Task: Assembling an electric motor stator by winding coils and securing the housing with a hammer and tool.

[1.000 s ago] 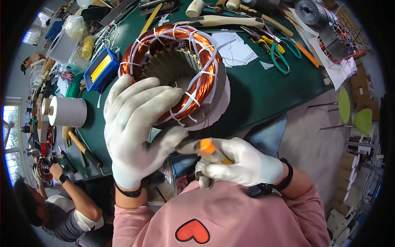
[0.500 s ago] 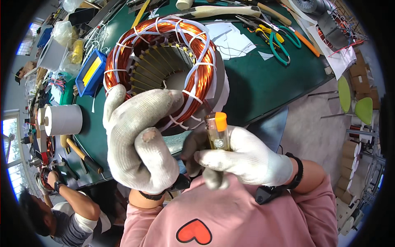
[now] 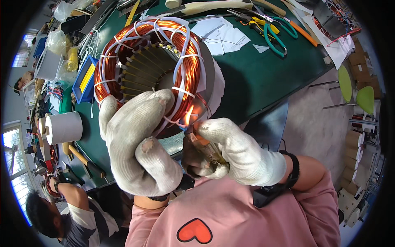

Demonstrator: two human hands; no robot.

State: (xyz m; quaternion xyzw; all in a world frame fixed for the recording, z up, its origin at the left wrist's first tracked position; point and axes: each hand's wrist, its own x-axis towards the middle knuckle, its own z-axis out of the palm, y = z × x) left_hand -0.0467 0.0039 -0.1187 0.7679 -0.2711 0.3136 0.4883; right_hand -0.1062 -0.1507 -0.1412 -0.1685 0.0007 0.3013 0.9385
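Now that the lighter (image 3: 209, 150) is lit, apparently heating loose cord (image 3: 175, 122), the copper coil (image 3: 191, 68) sits on the table (image 3: 257, 78) beside the flame (image 3: 189, 115), right hand's (image 3: 245, 154) fingers clamped round lighter, left hand's (image 3: 138, 140) curled, grip unclear

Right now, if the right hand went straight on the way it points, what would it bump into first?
The right hand would probably meet the copper coil at its lower edge, just past the flame of the lighter; depth is unclear, so the left hand might come first.
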